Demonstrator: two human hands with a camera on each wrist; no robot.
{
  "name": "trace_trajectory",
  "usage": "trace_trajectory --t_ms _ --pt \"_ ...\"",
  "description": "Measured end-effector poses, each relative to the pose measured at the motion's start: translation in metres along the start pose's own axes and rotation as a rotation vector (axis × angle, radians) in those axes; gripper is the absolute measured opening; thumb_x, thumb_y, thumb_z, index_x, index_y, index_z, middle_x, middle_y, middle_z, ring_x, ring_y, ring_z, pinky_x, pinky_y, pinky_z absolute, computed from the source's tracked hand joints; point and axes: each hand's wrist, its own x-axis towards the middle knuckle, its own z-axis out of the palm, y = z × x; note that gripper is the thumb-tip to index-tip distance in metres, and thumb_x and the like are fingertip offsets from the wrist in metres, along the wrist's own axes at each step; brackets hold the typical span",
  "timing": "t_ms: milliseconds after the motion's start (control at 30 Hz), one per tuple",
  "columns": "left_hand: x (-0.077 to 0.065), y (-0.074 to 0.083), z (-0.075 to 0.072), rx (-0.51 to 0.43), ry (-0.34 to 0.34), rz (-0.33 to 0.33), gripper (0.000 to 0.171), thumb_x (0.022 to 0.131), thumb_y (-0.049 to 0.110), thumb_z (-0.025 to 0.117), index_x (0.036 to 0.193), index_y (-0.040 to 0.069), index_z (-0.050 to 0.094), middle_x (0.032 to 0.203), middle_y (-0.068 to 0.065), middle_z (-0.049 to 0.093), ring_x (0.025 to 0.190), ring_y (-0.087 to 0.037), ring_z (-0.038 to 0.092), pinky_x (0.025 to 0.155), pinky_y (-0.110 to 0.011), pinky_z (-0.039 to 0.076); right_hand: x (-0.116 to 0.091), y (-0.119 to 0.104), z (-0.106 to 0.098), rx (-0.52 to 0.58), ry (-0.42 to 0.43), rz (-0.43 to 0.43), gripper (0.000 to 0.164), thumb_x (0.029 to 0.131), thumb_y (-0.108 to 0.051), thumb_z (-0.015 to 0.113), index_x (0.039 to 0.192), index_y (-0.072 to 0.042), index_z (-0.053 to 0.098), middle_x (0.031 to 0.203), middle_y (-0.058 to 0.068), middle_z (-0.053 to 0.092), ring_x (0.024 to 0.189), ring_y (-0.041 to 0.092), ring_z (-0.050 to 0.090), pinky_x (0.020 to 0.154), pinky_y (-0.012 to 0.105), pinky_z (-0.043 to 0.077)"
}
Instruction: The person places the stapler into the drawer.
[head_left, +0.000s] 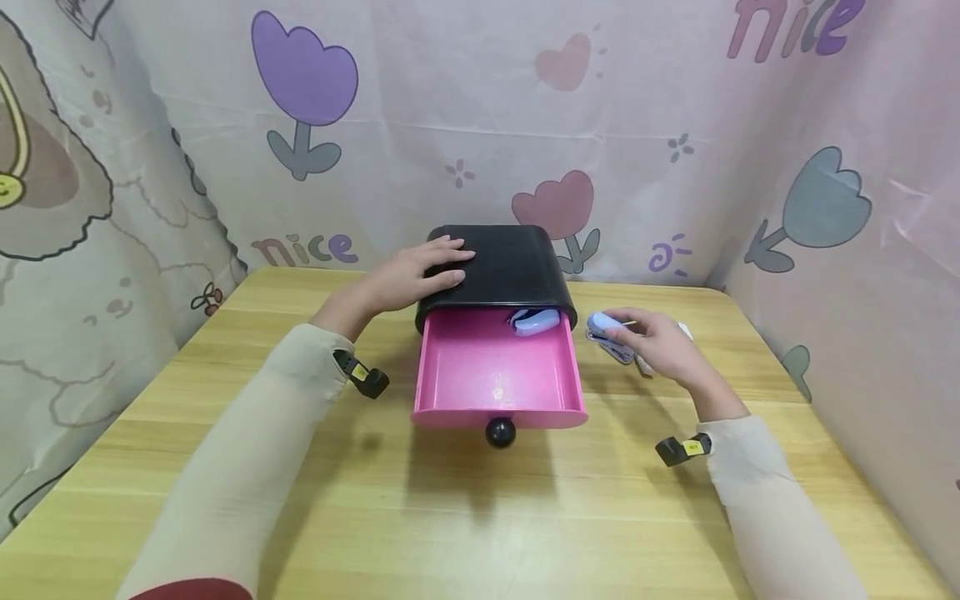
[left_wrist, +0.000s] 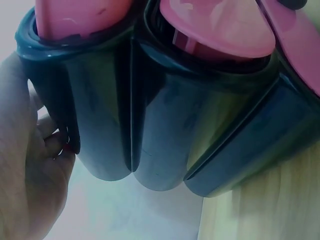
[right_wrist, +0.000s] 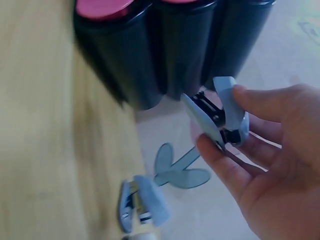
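Observation:
My left hand [head_left: 411, 275] rests on the top of a black drawer cabinet [head_left: 510, 267], its fingers laid over the left side. The pink top drawer [head_left: 495, 367] is pulled out, and a light blue stapler [head_left: 537, 322] lies at its back right, partly under the cabinet's upper edge. To the right of the cabinet, my right hand [head_left: 652, 337] holds a second light blue stapler [right_wrist: 220, 112] between thumb and fingers, above the table. Another blue stapler [right_wrist: 142, 202] is on the tabletop below it.
A round black knob [head_left: 500, 432] sticks out from the drawer's front. Something white [head_left: 645, 365] lies under the right hand, mostly hidden. The wooden table [head_left: 480, 533] meets a printed cloth [head_left: 420, 125] behind. Pink fronts of lower drawers [left_wrist: 220, 27] show in the left wrist view.

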Motion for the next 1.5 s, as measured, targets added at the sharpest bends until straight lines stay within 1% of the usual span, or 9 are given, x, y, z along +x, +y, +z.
trace_trajectory --t_ms 167,267,367,500,633,867,1133,1367,1500 --pt "0.002 0.001 0.000 -0.015 0.005 0.006 0.052 0.100 0.048 0.047 0.147 0.024 0.048 0.158 0.000 0.031 0.148 -0.019 0.013 0.117 -0.051 0.013 -0.009 -0.021 -0.010 0.050 0.110 -0.050 0.046 0.099 -0.031 0.060 0.137 -0.006 0.057 0.126 0.020 0.061 0.107 0.035 0.063 0.090 0.043 0.050" --pt "0.004 0.001 -0.001 -0.019 0.008 0.011 0.051 0.100 0.046 0.048 0.146 0.024 0.049 0.158 -0.001 0.031 0.148 -0.020 0.013 0.117 -0.051 0.013 -0.016 -0.036 -0.012 0.054 0.198 -0.121 0.042 0.097 -0.027 0.063 0.135 -0.009 0.059 0.127 0.014 0.061 0.108 0.027 0.062 0.093 0.032 0.050" --pt "0.005 0.001 -0.001 -0.023 0.001 0.014 0.052 0.100 0.046 0.048 0.146 0.023 0.049 0.158 -0.001 0.030 0.148 -0.019 0.012 0.117 -0.051 0.013 -0.025 -0.052 -0.012 0.059 0.280 -0.210 0.039 0.094 -0.018 0.067 0.132 -0.010 0.062 0.123 0.008 0.062 0.102 0.017 0.062 0.090 0.018 0.048" --pt "0.006 0.001 0.000 -0.032 0.000 0.019 0.051 0.100 0.046 0.049 0.146 0.023 0.049 0.158 -0.001 0.031 0.148 -0.018 0.013 0.117 -0.051 0.013 -0.032 -0.069 -0.006 0.051 0.325 -0.384 0.040 0.089 -0.003 0.071 0.128 -0.008 0.065 0.120 0.006 0.065 0.100 0.012 0.061 0.090 0.015 0.047" --pt "0.008 -0.001 0.000 -0.040 0.002 0.019 0.050 0.101 0.045 0.048 0.146 0.023 0.049 0.158 -0.001 0.031 0.148 -0.019 0.013 0.117 -0.050 0.013 -0.034 -0.084 0.001 -0.016 0.291 -0.541 0.043 0.083 -0.001 0.076 0.125 -0.006 0.067 0.120 0.005 0.067 0.107 0.016 0.061 0.092 0.020 0.047" --pt "0.006 0.000 0.001 -0.047 0.001 0.028 0.050 0.101 0.043 0.049 0.146 0.021 0.050 0.157 -0.003 0.031 0.148 -0.020 0.013 0.117 -0.049 0.012 -0.027 -0.109 0.013 -0.159 0.135 -0.650 0.041 0.084 -0.006 0.077 0.123 -0.011 0.068 0.120 0.004 0.066 0.109 0.021 0.061 0.088 0.038 0.052" --pt "0.003 -0.001 0.004 -0.070 0.006 0.015 0.051 0.101 0.044 0.049 0.146 0.022 0.049 0.157 -0.002 0.031 0.148 -0.019 0.012 0.117 -0.050 0.012 -0.010 -0.123 0.026 -0.291 0.006 -0.768 0.039 0.085 -0.010 0.077 0.122 -0.012 0.068 0.115 -0.001 0.066 0.103 0.015 0.062 0.087 0.033 0.052" --pt "0.001 -0.004 0.005 -0.076 -0.005 0.009 0.052 0.100 0.045 0.049 0.147 0.021 0.048 0.158 -0.003 0.030 0.149 -0.021 0.011 0.117 -0.052 0.012 -0.003 -0.129 0.035 -0.363 -0.051 -0.786 0.035 0.088 -0.013 0.074 0.122 -0.013 0.067 0.117 0.001 0.066 0.107 0.017 0.063 0.091 0.036 0.052" --pt "0.000 -0.004 0.003 -0.099 0.017 0.013 0.051 0.100 0.042 0.051 0.146 0.020 0.049 0.158 -0.004 0.031 0.149 -0.022 0.010 0.117 -0.051 0.012 0.004 -0.134 0.041 -0.427 -0.042 -0.820 0.033 0.090 -0.014 0.072 0.122 -0.013 0.066 0.117 0.002 0.066 0.109 0.018 0.062 0.094 0.036 0.050"
